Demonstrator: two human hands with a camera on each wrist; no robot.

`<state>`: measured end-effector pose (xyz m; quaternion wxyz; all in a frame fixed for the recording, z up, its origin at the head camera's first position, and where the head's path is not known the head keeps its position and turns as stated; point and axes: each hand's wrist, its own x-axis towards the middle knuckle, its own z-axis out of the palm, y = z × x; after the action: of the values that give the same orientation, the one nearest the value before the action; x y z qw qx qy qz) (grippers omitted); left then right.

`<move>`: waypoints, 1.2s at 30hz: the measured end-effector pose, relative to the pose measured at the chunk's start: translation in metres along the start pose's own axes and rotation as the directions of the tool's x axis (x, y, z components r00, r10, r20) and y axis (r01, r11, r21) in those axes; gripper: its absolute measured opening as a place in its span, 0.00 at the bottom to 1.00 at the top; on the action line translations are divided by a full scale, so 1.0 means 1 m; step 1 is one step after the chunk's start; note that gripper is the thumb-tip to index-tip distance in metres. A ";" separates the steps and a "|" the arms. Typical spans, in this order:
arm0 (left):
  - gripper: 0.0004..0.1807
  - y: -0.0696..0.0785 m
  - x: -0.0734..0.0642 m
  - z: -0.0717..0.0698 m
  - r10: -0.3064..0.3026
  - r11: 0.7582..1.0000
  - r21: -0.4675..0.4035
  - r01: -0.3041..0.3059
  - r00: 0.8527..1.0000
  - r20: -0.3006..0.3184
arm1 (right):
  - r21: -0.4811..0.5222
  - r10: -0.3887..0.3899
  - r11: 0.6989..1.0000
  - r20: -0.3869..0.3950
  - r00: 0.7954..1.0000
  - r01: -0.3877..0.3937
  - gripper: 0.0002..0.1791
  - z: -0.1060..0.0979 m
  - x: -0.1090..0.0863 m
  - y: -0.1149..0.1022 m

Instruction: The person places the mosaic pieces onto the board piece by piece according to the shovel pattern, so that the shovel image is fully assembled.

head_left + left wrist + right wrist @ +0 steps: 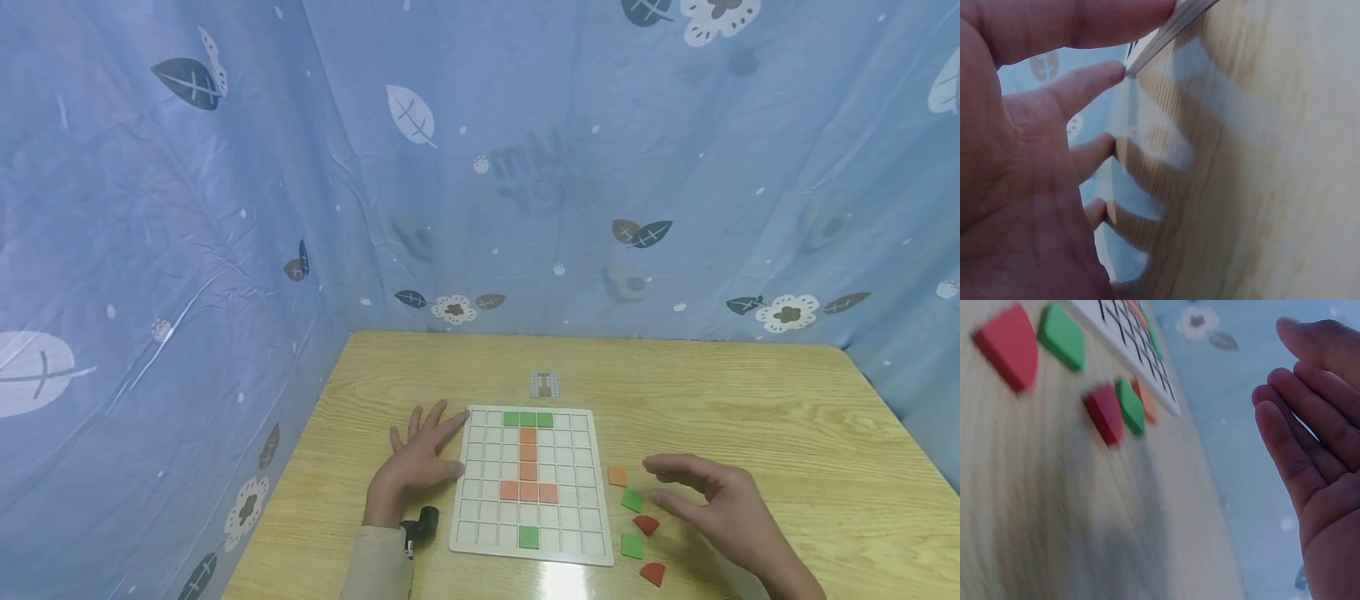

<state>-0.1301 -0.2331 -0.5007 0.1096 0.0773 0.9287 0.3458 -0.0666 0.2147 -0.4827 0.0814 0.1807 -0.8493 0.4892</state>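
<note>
A white gridded board (492, 452) lies on the table. My left hand (420, 458) spreads its fingers at the board's left side, with index fingertip and thumb touching the edge. Green square tiles (528, 419) form a row at the top of the grid, several orange tiles (528, 452) run below them, and a single green tile (528, 537) sits near the bottom. My right hand (720, 500) hovers, fingers loosely bent and holding nothing, beside loose pieces: an orange square (617, 476), two green squares (632, 500) and two red quarter-circles (1105, 412).
A small card (544, 384) with a printed grid pattern lies beyond the board. Near my left wrist is a black device (429, 521). Blue patterned curtain (525, 208) hangs behind the wooden table (712, 392) and along its sides.
</note>
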 end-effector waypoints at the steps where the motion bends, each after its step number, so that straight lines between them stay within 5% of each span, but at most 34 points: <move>1: 0.51 0.000 0.000 0.000 0.000 1.000 0.002 0.000 1.000 0.000 | -0.011 0.007 1.000 -0.007 1.000 -0.007 0.21 -0.004 0.000 0.002; 14: 0.51 0.000 0.000 0.001 -0.002 1.000 0.007 0.002 1.000 -0.006 | -0.087 0.037 0.995 -0.022 0.999 -0.039 0.21 -0.034 0.007 0.015; 36: 0.51 0.002 -0.001 0.002 -0.004 1.000 -0.001 0.004 1.000 -0.010 | -0.056 -0.005 0.998 0.006 1.000 0.005 0.22 -0.030 0.027 0.016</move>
<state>-0.1288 -0.2310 -0.5006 0.1058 0.0739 0.9292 0.3463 -0.0986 0.2421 -0.4719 0.0852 0.1818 -0.8624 0.4647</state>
